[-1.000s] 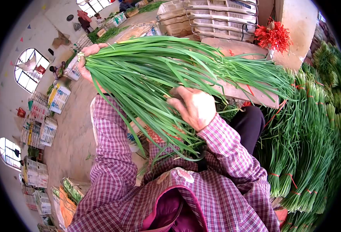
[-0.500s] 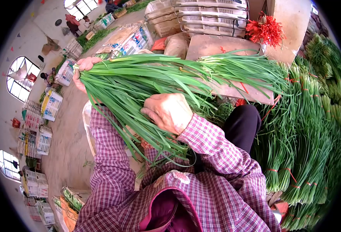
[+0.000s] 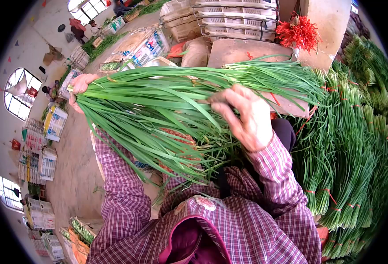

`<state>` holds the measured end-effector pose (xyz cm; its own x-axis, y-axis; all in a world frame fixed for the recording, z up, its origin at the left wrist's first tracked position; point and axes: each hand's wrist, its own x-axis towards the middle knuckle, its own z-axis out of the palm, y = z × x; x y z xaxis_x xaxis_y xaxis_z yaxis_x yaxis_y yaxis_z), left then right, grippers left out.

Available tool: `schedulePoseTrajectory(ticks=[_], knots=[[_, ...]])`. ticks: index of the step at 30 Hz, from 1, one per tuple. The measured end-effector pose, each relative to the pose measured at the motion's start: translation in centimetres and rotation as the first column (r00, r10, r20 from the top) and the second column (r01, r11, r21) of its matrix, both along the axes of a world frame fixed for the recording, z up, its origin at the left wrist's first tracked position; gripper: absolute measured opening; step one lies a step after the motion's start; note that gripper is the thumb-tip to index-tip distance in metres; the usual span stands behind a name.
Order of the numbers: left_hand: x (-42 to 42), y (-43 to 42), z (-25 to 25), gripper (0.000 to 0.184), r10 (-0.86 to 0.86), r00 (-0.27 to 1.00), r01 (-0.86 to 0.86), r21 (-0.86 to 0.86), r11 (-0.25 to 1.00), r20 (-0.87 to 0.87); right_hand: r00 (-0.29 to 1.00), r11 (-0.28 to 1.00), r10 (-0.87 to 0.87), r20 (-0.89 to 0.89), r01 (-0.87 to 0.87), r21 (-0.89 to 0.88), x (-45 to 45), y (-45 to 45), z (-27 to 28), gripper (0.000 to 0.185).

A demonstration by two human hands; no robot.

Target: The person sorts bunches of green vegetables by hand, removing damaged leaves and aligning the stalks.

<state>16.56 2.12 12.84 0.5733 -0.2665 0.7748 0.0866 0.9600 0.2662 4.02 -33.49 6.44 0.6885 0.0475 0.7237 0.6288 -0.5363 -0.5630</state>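
Past our half-curled right grip [image 3: 249,116], hold unclear, greens [image 3: 277,75] occupy the table [image 3: 249,49]. Our left grip [image 3: 83,85] is closed round a leafy bunch [image 3: 150,99].

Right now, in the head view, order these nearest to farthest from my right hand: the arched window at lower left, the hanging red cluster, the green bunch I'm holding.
1. Green bunch: at your right hand's fingertips, its base in your left hand.
2. Red cluster: ahead, to the right.
3. Arched window: across the room, left.

Hands [image 3: 249,115] touch a long green bunch [image 3: 158,103], the left [image 3: 83,84] gripping its base
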Motion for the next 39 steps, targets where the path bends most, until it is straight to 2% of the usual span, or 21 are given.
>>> schedulePoseTrajectory(ticks=[2,7,11,13,15,17,21,23,25,27,28,29,30,31,32,34,36,37,38,39], knots=[[-0.3,-0.2,0.2,0.029,-0.052,0.997,0.051,-0.018,0.999,-0.049,0.991,0.988,-0.131,0.017,0.132,-0.079,1.7,0.3,-0.4,0.013],[-0.8,-0.1,0.9,0.029,0.003,1.000,-0.004,-0.021,1.000,-0.018,0.978,0.974,-0.201,0.063,0.206,-0.096,4.9,2.1,-1.5,0.026],[-1.3,-0.7,1.2,0.026,0.016,1.000,-0.016,-0.023,1.000,0.000,0.979,0.988,-0.134,0.156,0.144,-0.060,6.2,3.5,-1.6,0.030],[-1.4,-0.8,1.3,0.023,-0.005,1.000,0.006,-0.020,1.000,0.019,0.999,1.000,-0.006,-0.041,0.006,-0.014,6.6,3.9,-1.6,0.024],[-1.0,0.2,1.3,0.022,0.013,1.000,-0.013,-0.003,1.000,0.011,0.999,0.999,0.029,-0.036,-0.028,0.027,6.6,4.0,-1.8,0.017],[-0.8,1.3,1.1,0.020,0.032,0.999,-0.032,0.016,0.999,-0.003,0.998,0.996,-0.058,0.034,0.060,-0.060,6.2,3.8,-2.1,0.015],[0.0,4.2,0.8,0.020,0.018,0.997,-0.017,0.015,1.000,-0.070,0.966,0.924,-0.260,-0.005,0.247,-0.291,6.5,0.9,-4.4,0.016],[0.2,6.1,1.0,0.010,0.035,0.999,-0.031,0.132,0.991,-0.028,0.948,0.902,-0.312,-0.062,0.275,-0.332,6.8,-1.4,-6.4,0.017],[0.6,7.8,1.3,0.008,0.111,0.994,-0.110,0.105,0.988,-0.003,0.891,0.838,-0.427,-0.154,0.327,-0.436,7.4,-4.1,-9.3,0.017],[1.8,10.8,1.2,0.004,0.250,0.963,-0.258,0.069,0.964,0.101,0.754,0.767,-0.568,-0.331,0.339,-0.545,7.3,-6.6,-10.8,0.018],[2.2,11.6,1.3,0.015,0.421,0.878,-0.452,0.106,0.886,0.227,0.720,0.739,-0.588,-0.369,0.292,-0.607,7.0,-8.0,-11.4,0.021],[1.6,11.2,1.4,0.015,0.430,0.875,-0.461,0.109,0.881,0.223,0.683,0.708,-0.609,-0.403,0.239,-0.665,6.3,-8.4,-11.0,0.025],[1.1,10.7,1.6,0.014,0.723,0.649,-0.761,0.177,0.624,0.238,0.642,0.720,-0.598,-0.480,0.168,-0.673,5.7,-8.8,-10.5,0.030],[0.6,10.3,1.7,0.016,0.902,0.330,-0.934,0.233,0.270,0.279,0.649,0.739,-0.598,-0.470,0.221,-0.636,5.1,-8.5,-10.1,0.030],[1.6,11.6,1.7,0.019,0.873,0.446,-0.892,0.182,0.415,0.197,0.683,0.769,-0.570,-0.456,0.249,-0.589,4.4,-8.0,-9.2,0.027],[2.8,12.9,1.1,0.019,0.880,0.427,-0.902,0.165,0.399,0.207,0.713,0.797,-0.541,-0.445,0.268,-0.541,3.1,-6.7,-7.7,0.024],[1.9,11.0,0.9,0.018,0.901,0.382,-0.921,0.167,0.353,0.203,0.915,0.974,-0.167,-0.367,0.095,-0.208,2.1,-5.4,-6.6,0.017],[1.7,10.8,1.0,0.018,0.901,0.382,-0.920,0.171,0.352,0.203,0.934,0.989,-0.003,-0.358,-0.051,-0.140,0.8,-4.1,-4.5,0.012],[1.5,10.7,1.0,0.020,0.720,0.676,-0.736,0.168,0.656,0.153,0.936,0.972,0.225,-0.270,-0.237,-0.012,0.5,-3.0,-4.4,0.015],[1.5,10.6,1.0,0.024,0.447,0.889,-0.458,0.147,0.877,0.105,0.908,0.938,0.339,-0.247,-0.346,0.017,-0.2,-1.8,-3.6,0.016]])
